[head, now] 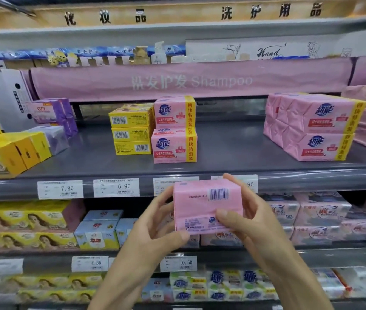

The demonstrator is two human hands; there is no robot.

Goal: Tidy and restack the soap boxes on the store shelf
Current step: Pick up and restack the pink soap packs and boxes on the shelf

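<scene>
I hold a pink soap pack (202,204) in front of the shelf edge, its barcode side facing me. My left hand (155,224) grips its left end and lower corner; my right hand (244,218) grips its right side with the thumb across the front. On the grey shelf (222,148) above stand two pink soap packs (174,130) stacked one on the other, next to a stack of three yellow soap boxes (131,132). Further right sits a wider stack of pink packs (311,128).
Yellow boxes (9,153) and purple packs (52,113) lie untidily at the shelf's left. Price tags (116,186) line the shelf edge. A pink Shampoo banner (191,80) hangs above. Lower shelves hold more soap packs.
</scene>
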